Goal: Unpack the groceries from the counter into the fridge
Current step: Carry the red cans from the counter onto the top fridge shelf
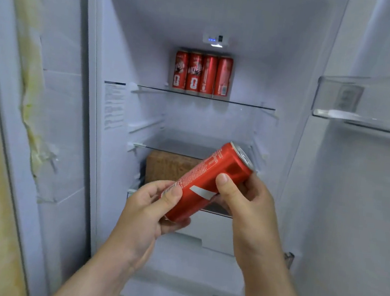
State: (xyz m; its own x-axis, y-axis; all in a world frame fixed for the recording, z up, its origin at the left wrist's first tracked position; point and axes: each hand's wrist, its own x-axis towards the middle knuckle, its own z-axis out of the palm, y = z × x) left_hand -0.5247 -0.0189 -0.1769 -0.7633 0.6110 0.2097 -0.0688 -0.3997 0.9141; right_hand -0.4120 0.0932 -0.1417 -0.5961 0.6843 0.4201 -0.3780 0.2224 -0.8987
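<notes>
I hold a tall red soda can (212,174) tilted in front of the open fridge, its silver top pointing up and to the right. My left hand (149,212) grips the can's lower end, thumb across its side. My right hand (246,201) grips the can's upper half from the right, thumb pressed on the red wall. Several matching red cans (202,73) stand upright in a row at the back of the upper glass shelf (248,104).
A brown block-shaped package (162,168) lies under the middle glass shelf (171,148). A white drawer (213,233) sits lower down. The open door's clear bin (364,119) juts out at the right. The fridge's left wall (61,107) stands close by.
</notes>
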